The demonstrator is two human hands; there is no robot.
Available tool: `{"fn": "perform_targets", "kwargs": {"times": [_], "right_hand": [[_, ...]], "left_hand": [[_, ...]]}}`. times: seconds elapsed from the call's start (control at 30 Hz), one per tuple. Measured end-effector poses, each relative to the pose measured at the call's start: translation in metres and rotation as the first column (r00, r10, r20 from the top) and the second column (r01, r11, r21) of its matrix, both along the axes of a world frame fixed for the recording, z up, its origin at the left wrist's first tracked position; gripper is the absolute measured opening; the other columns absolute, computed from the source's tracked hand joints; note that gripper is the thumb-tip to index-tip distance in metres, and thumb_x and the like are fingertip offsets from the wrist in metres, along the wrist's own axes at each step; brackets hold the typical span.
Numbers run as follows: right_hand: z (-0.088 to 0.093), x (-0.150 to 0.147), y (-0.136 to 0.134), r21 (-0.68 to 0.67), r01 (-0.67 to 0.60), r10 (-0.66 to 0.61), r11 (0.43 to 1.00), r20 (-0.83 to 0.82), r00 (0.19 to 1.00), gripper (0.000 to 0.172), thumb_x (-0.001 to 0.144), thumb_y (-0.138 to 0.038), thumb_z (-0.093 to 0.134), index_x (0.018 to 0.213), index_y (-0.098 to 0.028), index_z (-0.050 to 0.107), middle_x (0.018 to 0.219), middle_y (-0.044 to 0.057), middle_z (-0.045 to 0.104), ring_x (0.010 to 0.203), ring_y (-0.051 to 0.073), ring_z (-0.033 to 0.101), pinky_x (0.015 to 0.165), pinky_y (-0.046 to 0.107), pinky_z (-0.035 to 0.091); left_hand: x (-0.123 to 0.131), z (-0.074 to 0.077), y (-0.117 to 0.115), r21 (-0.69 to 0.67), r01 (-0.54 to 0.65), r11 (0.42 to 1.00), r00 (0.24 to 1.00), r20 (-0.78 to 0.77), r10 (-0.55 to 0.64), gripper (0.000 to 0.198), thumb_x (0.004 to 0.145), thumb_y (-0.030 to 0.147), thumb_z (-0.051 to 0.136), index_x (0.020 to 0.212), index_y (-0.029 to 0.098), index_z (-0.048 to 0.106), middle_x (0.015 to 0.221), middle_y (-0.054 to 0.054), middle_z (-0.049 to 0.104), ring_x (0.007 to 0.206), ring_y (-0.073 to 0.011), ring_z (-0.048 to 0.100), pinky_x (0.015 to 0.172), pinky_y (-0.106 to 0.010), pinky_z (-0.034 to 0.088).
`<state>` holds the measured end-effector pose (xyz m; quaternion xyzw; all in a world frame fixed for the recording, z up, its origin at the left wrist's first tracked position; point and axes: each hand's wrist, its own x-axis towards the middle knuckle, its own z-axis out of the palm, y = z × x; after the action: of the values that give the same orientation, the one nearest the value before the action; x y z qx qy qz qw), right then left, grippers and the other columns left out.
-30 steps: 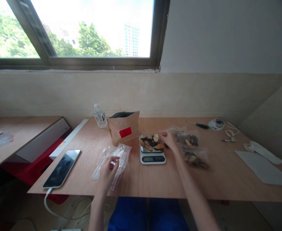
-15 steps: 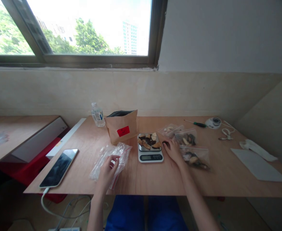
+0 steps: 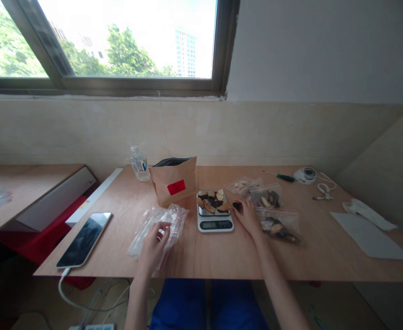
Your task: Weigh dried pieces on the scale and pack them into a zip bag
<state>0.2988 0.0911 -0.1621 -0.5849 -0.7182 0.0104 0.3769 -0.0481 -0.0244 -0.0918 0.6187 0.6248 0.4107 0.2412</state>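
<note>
A small white kitchen scale [image 3: 215, 223] sits mid-table with dark and tan dried slices [image 3: 213, 200] heaped on its pan. My right hand [image 3: 246, 216] rests on the table just right of the scale, fingers curled over a dark piece [image 3: 237, 206] lying there. My left hand [image 3: 154, 244] pinches the top of a pile of empty clear zip bags [image 3: 159, 222] left of the scale. An open brown paper pouch [image 3: 174, 181] with a red label stands behind the scale. Three filled zip bags [image 3: 277, 224] lie to the right.
A phone [image 3: 84, 239] on a white cable lies at the table's left front corner. A water bottle [image 3: 139, 164] stands at the back. A screwdriver [image 3: 279, 177], a tape measure [image 3: 306, 174], white cord and paper sheets [image 3: 370, 236] lie at the right.
My right hand has come down from the scale's pan to the table right of it, onto a dark piece. My left hand has stayed on the empty bags.
</note>
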Motion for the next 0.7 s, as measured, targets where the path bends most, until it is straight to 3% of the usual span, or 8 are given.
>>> {"fn": "perform_targets", "kwargs": {"times": [0.13,0.27,0.4,0.7], "right_hand": [[0.003,-0.002,-0.001,0.024,0.001,0.0,1.0,-0.011,1.0,0.028,0.086,-0.035,0.045,0.104,-0.018,0.057,0.103,0.011,0.058,0.1,0.026,0.051,0.088,0.043,0.041],[0.018,-0.011,-0.01,0.073,-0.033,0.038,0.997,-0.07,0.997,0.027,0.09,-0.036,0.038,0.104,-0.022,0.058,0.104,0.008,0.057,0.102,0.024,0.051,0.09,0.042,0.039],[0.031,-0.023,-0.019,0.068,-0.114,0.118,0.991,-0.068,0.991,0.029,0.085,-0.042,0.05,0.106,-0.024,0.057,0.104,0.007,0.054,0.103,0.024,0.05,0.091,0.04,0.039],[0.032,-0.027,-0.021,0.06,-0.157,0.161,0.986,-0.077,0.984,0.027,0.076,-0.042,0.063,0.096,-0.024,0.06,0.099,0.006,0.053,0.099,0.024,0.052,0.089,0.04,0.042]], "left_hand": [[0.0,0.0,0.0,-0.001,0.002,1.0,1.0,0.007,-0.002,0.027,0.084,0.04,0.044,0.092,0.02,0.06,0.084,-0.003,0.059,0.06,-0.0132,0.054,0.058,-0.027,0.045],[0.002,0.001,-0.001,-0.007,-0.003,1.0,1.0,0.003,0.003,0.027,0.084,0.041,0.044,0.09,0.02,0.06,0.084,-0.003,0.06,0.059,-0.0131,0.054,0.057,-0.027,0.045],[0.002,0.0,0.0,-0.005,0.001,1.0,1.0,-0.004,-0.001,0.027,0.084,0.041,0.044,0.091,0.02,0.06,0.083,-0.003,0.06,0.059,-0.0133,0.054,0.056,-0.027,0.045],[0.001,-0.001,-0.002,-0.009,-0.003,1.0,1.0,-0.007,0.003,0.028,0.084,0.042,0.044,0.091,0.02,0.06,0.084,-0.003,0.059,0.059,-0.013,0.055,0.056,-0.027,0.045]]}}
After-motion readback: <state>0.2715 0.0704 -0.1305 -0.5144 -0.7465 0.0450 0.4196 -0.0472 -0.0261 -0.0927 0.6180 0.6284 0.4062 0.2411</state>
